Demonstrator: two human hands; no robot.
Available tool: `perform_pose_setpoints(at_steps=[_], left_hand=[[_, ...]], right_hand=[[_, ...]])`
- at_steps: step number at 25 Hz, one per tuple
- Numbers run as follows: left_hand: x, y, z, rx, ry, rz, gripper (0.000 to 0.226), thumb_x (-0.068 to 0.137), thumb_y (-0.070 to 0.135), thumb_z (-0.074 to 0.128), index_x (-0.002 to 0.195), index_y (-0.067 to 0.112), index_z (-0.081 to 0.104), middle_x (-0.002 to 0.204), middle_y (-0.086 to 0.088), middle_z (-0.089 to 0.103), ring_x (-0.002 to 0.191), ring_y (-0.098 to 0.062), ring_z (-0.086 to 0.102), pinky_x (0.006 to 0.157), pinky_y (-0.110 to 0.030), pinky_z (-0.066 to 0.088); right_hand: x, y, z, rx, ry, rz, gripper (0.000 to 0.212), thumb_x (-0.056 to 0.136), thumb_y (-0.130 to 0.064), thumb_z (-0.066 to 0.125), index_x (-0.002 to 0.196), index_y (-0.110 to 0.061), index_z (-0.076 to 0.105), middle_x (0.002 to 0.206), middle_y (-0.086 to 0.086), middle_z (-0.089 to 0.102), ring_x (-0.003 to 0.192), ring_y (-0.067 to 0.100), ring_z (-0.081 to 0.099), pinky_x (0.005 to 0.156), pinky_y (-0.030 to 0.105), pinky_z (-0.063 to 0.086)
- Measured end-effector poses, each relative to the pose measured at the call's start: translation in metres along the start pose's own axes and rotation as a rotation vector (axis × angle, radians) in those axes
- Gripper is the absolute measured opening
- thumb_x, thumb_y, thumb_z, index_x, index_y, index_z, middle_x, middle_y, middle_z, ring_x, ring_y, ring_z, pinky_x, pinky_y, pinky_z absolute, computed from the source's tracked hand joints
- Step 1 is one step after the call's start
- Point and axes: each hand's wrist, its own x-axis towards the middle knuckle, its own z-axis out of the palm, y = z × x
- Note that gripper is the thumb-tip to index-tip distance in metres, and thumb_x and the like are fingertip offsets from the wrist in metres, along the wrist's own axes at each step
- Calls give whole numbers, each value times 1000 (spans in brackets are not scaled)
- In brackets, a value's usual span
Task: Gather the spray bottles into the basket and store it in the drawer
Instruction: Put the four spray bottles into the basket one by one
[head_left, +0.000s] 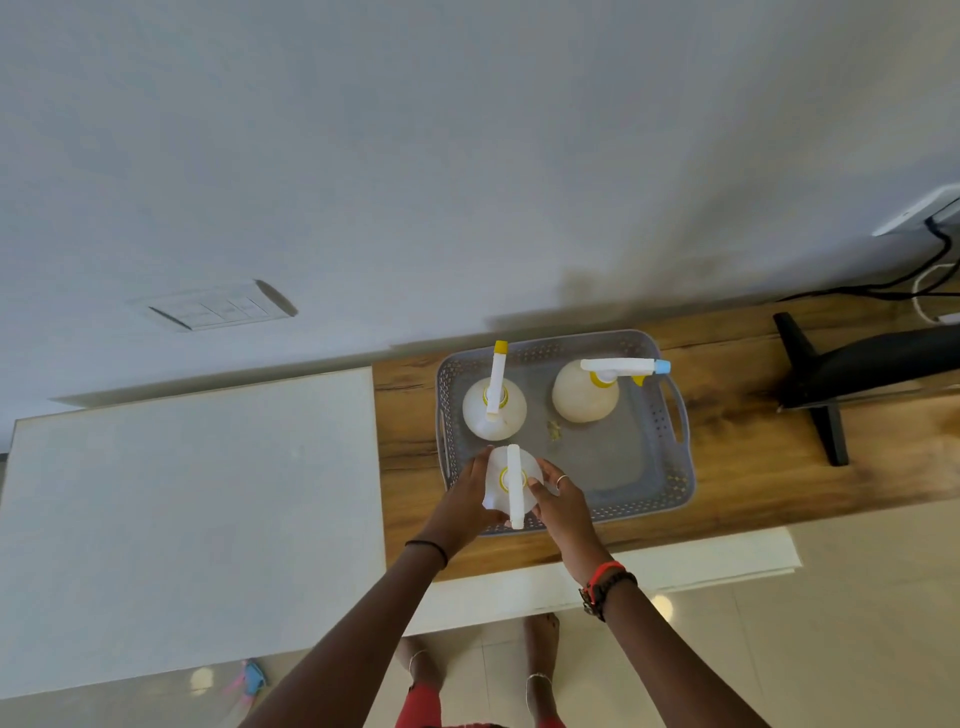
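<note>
Both my arms reached forward; left hand (470, 493) and right hand (558, 499) cupped inward, fingers curled, facing each other.

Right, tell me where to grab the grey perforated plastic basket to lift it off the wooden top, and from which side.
Take the grey perforated plastic basket by its two cut-out handles, the right one and the left one, one hand from each short side. Three spray bottles stand upright inside, so a level two-handed lift should keep them from tipping.

Wooden counter (727, 467) bearing grey basket (670, 488) and black stand (815, 384).
</note>
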Motion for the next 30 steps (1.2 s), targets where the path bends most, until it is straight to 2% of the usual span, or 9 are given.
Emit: perform_pose_setpoints(at_steps=[7,13,16,19,22,24,25,28,30], left_hand=[[8,-2,2,-68,-14,-43,90,74,15,77,145,10,23,148,-13,35,137,-26,39,109,-34,38],[6,1,0,-12,-7,-40,95,73,15,79,147,7,21,149,-14,34,139,-27,35,113,-36,34],[0,5,-1,14,19,-32,101,72,16,80,148,4,16,150,-14,30,142,-27,30,115,-38,30],[-11,10,-1,-19,53,-52,104,73,16,79,150,5,11,152,-14,26,143,-27,26,116,-37,27],[-32,19,-4,-41,109,-88,97,78,16,75,149,4,11,155,-14,24,146,-27,22,117,-36,24],[-55,24,-4,-84,156,-117,92,80,16,73,149,4,14,154,-14,26,145,-28,25,118,-38,27],[-68,26,-4,-117,186,-130,88,81,15,72,149,5,17,153,-14,28,143,-28,29,117,-38,30],[-108,30,-3,-206,289,-189,74,88,17,63,148,8,20,152,-12,30,141,-25,34,113,-27,30],[-137,27,-3,-236,338,-252,72,93,23,57,150,8,15,156,-11,24,144,-24,28,114,-30,28]], right_hand=[[11,1,-1,-22,-20,16,48,95,-15,54,142,-16,44,144,10,49,131,30,48,107,48,44],[12,0,-3,-63,-37,-7,48,96,-11,51,143,-13,42,146,12,46,133,30,45,110,46,41],[9,0,-3,-114,36,-7,49,98,-15,46,146,-11,36,148,12,45,137,28,42,113,39,36],[-2,1,-7,-128,113,-7,46,99,-14,42,144,-6,37,145,16,48,134,30,45,110,39,37],[-21,6,-12,-165,220,-33,43,98,-10,42,140,1,41,142,22,49,132,34,47,109,41,39],[-37,12,-15,-149,257,-46,43,97,-9,43,139,4,42,141,25,48,131,36,46,109,43,39],[-46,15,-15,-134,255,-41,44,97,-9,43,139,5,41,141,26,47,131,37,46,109,44,39],[-74,24,-12,-136,209,7,44,97,-10,44,139,4,41,141,25,47,130,37,47,107,43,40],[-93,28,-5,-190,141,9,45,96,-12,44,139,2,41,141,23,48,130,36,47,107,41,39]])
